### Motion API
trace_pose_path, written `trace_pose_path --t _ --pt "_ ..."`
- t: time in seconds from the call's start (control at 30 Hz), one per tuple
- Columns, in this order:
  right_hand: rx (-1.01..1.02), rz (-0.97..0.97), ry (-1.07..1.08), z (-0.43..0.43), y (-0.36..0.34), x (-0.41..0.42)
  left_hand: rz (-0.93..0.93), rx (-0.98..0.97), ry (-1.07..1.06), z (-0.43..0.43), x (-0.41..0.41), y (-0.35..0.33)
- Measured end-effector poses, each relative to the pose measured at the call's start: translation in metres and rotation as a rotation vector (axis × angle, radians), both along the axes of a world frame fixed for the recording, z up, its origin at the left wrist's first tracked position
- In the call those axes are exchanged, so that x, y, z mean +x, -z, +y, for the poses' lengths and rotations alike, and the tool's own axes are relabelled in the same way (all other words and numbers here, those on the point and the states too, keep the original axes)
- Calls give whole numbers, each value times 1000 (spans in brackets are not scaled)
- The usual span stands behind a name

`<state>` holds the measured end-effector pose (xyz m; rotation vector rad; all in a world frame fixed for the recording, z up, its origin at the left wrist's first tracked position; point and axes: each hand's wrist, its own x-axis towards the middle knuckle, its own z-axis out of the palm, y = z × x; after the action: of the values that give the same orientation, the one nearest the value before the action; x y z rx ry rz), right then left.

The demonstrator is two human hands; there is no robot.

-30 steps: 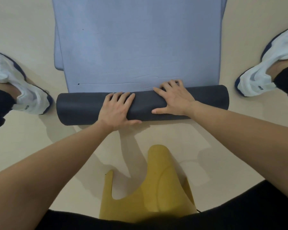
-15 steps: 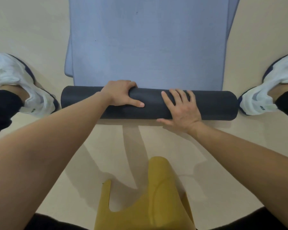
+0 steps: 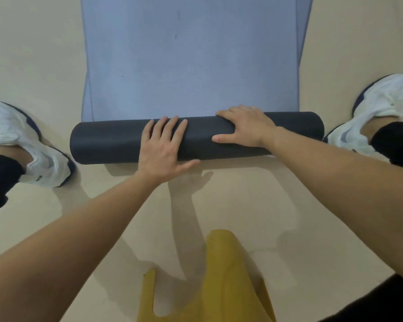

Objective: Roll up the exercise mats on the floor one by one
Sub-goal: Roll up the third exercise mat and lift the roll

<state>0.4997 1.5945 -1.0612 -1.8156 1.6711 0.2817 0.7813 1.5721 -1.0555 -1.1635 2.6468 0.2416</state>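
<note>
Left grip (image 3: pixel 163 147) lies flat, fingers straight, pressing the exercise mat (image 3: pixel 109 142), whose dark roll spans mid-frame. Right grip (image 3: pixel 244 127) curls over the roll's far edge. Push both evenly, keeping the ends flush.

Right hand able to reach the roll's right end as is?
Probably yes: the right hand holds the roll, and the stretch to its right end is bare; the shoe sits just beyond.
</note>
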Motion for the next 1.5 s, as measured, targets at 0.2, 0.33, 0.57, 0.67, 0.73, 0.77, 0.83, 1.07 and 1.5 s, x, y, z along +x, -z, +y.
trace_pose_path --t 0.2,0.33,0.57,0.67,0.73,0.77,0.83,1.07,1.5 --pt "-212 194 124 -21 -11 -1 29 48 -10 -55 -21 -1" --pt "-536 175 86 18 -8 7 26 103 -15 -84 -30 5" --pt "-283 335 -42 10 4 -3 7 307 -42 -124 -44 5" --pt "-280 279 -60 -8 5 -17 118 155 -4 -127 -50 -8" --pt "-254 224 -50 -24 4 -26 235 -55 87 -117 -48 -18" --pt "-218 186 -41 -33 3 -30 274 -127 131 -108 -45 -21" --pt "-120 99 -12 -56 -2 -39 257 -175 176 -89 -39 -23" --pt "97 21 78 -104 -13 -56 -119 -103 114 -84 -40 -4" --pt "-389 338 -12 -84 -14 -60 -21 64 103 -186 -75 -16"
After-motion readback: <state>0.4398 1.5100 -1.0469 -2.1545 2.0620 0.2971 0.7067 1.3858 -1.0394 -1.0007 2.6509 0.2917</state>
